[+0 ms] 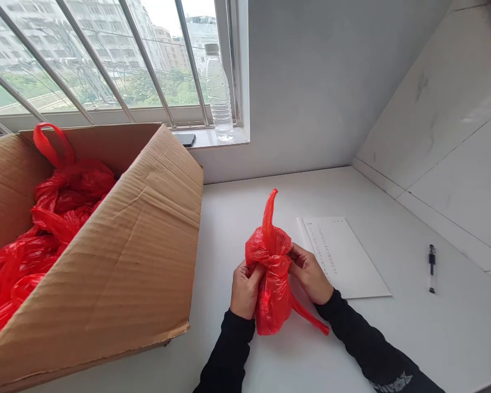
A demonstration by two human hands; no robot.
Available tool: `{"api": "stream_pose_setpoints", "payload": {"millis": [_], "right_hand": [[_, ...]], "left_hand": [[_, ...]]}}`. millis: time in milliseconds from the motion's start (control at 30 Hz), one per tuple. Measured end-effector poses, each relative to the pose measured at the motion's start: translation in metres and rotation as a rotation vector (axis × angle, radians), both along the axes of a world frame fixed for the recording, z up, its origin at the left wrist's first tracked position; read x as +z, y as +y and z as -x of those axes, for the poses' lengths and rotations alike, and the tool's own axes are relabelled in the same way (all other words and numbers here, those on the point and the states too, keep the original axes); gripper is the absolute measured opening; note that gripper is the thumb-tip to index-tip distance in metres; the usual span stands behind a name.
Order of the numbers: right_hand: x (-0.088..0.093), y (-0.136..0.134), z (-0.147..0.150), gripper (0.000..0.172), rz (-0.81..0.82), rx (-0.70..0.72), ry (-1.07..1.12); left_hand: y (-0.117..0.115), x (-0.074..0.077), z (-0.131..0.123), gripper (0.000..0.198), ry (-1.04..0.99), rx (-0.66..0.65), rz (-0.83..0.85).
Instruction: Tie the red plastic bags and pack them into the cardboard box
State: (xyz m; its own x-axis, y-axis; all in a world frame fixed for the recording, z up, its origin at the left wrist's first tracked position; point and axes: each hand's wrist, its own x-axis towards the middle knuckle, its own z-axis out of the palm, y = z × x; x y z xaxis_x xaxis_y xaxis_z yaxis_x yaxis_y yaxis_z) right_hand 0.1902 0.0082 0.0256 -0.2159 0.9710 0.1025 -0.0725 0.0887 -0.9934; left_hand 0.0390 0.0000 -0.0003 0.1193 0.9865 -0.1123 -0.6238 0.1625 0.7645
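Observation:
A red plastic bag [273, 295] is bunched and knotted at its middle, between my two hands above the white table. My left hand [245, 289] grips its left side, thumb pressed on the plastic near the knot. On the other side, my right hand [311, 273] pinches the bag by the knot with thumb and fingers. One twisted handle end sticks up from the top, and another strip hangs toward the lower right. Whatever the bag may contain is hidden by the plastic.
An open cardboard box [147, 240] at left holds several red plastic bags [65, 202]. Right of my hands lie a sheet of paper with writing [352, 256] and a pen [432, 267]. A water bottle [220, 98] and a dark phone-like object [186, 140] rest on the windowsill [241, 136].

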Motion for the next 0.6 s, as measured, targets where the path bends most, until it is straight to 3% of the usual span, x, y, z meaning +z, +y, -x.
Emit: {"api": "stream_pose_setpoints", "payload": {"millis": [133, 400, 600], "right_hand": [[0.0007, 0.0000, 0.0000, 0.023, -0.035, -0.036, -0.005], [0.0022, -0.0010, 0.0012, 0.029, -0.007, 0.011, 0.017], [-0.0022, -0.0007, 0.0025, 0.030, 0.032, -0.048, 0.050]], "left_hand": [[-0.0005, -0.0053, -0.0009, 0.039, 0.046, 0.015, -0.050], [0.0010, -0.0070, -0.0019, 0.039, 0.048, 0.070, -0.023], [-0.0013, -0.0022, -0.0004, 0.025, 0.044, 0.005, 0.011]]}}
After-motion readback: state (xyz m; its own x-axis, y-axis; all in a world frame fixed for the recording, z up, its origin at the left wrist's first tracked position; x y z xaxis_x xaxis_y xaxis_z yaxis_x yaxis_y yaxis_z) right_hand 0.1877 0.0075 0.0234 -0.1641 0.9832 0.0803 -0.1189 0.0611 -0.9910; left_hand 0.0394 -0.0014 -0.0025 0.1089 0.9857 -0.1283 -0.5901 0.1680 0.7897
